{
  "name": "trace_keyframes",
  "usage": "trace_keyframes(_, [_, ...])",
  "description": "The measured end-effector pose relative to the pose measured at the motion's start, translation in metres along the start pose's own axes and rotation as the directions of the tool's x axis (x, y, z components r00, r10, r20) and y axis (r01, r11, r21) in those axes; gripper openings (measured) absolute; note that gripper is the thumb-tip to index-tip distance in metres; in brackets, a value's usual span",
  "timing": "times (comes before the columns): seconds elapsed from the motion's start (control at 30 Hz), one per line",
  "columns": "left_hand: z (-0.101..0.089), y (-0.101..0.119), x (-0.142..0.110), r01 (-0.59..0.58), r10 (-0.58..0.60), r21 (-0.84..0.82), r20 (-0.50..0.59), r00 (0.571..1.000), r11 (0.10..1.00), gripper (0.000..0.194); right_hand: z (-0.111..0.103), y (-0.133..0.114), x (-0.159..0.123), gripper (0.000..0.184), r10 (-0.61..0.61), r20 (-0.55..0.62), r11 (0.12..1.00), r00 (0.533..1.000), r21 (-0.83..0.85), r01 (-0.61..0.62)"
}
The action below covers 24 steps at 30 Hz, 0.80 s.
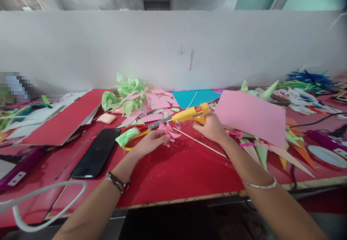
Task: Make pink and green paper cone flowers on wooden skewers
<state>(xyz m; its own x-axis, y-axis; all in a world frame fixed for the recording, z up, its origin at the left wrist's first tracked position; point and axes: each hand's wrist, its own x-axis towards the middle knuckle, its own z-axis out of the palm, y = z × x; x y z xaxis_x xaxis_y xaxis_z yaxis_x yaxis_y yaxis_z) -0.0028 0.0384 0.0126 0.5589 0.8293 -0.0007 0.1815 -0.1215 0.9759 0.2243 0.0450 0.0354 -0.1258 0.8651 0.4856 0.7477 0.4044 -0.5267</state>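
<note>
My right hand [213, 128] is closed around the handle of a yellow hot glue gun [189, 114], whose nozzle points left. Between the fingers of my left hand [151, 141] is a small piece of folded pink paper [170, 131] with pointed, petal-like tips, just below the gun's nozzle. Yellow-handled scissors [139, 135] lie behind my left hand, partly hidden by it, with light green material [127, 136] around one handle loop. A thin wooden stick [200, 143] rests on the red tabletop [173, 178] between my hands.
A black phone [96, 153] lies left of my left hand. Crumpled green paper [131, 90], pink scraps [157, 99] and a blue sheet [195, 97] lie behind. A pink sheet [251, 115] covers paper cones [261, 153] at right. A white cable [51, 187] loops at front left.
</note>
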Motion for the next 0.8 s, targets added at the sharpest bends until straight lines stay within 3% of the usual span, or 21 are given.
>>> trace_keyframes(0.37, [-0.001,-0.014,0.004,0.093,-0.109,-0.379,-0.021,0.994,0.921,0.025,-0.001,0.001,-0.001,0.013,0.009,-0.052,0.999,0.999,0.033,-0.007])
trace_keyframes(0.8, [-0.001,-0.011,0.003,0.111,-0.127,-0.334,-0.027,0.992,0.936,0.029,0.000,0.002,-0.001,0.010,-0.013,-0.015,1.000,1.000,0.017,0.014])
